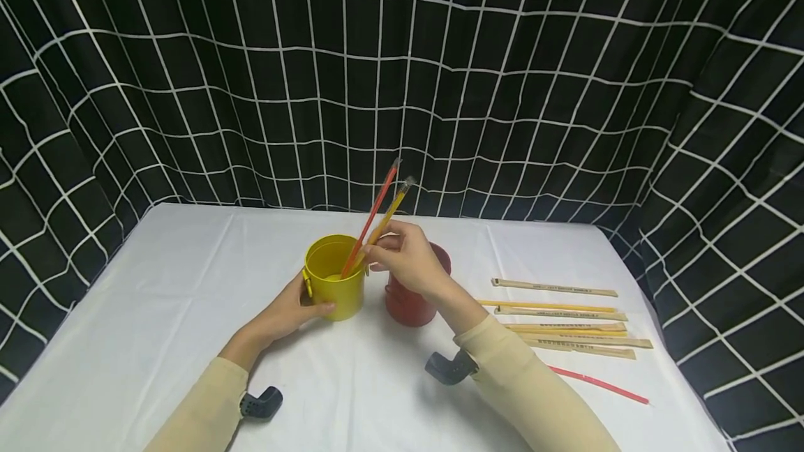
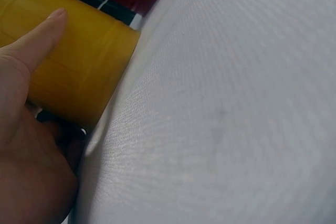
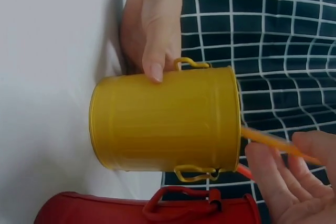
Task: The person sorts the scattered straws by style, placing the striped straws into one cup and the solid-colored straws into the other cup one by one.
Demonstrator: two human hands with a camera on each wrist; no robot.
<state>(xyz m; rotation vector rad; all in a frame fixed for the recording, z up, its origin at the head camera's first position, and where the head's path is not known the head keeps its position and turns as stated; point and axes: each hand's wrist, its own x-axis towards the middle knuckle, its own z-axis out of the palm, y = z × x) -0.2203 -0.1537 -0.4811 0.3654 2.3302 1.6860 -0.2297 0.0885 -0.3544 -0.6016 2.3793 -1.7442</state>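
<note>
A small yellow metal bucket [image 1: 339, 296] with side loops stands upright on the white cloth. My left hand [image 1: 278, 316] grips its left side, thumb across the front wall, as the left wrist view also shows. My right hand [image 1: 408, 257] is at the bucket's right rim, pinching a slim yellow stick [image 1: 392, 209] between thumb and fingers. The stick slants into the bucket, its upper end in clear wrap. Beside it a slim red stick [image 1: 378, 206] leans out of the bucket, passing close to the right fingers in the right wrist view.
A red bucket [image 1: 408, 305] stands just right of the yellow one, partly hidden by my right hand. Several paper-sleeved sticks [image 1: 555, 287] and a yellow stick [image 1: 553, 305] lie at the right, with a red stick [image 1: 599, 383] nearer. A black grid-patterned curtain [image 1: 352, 75] hangs behind the table.
</note>
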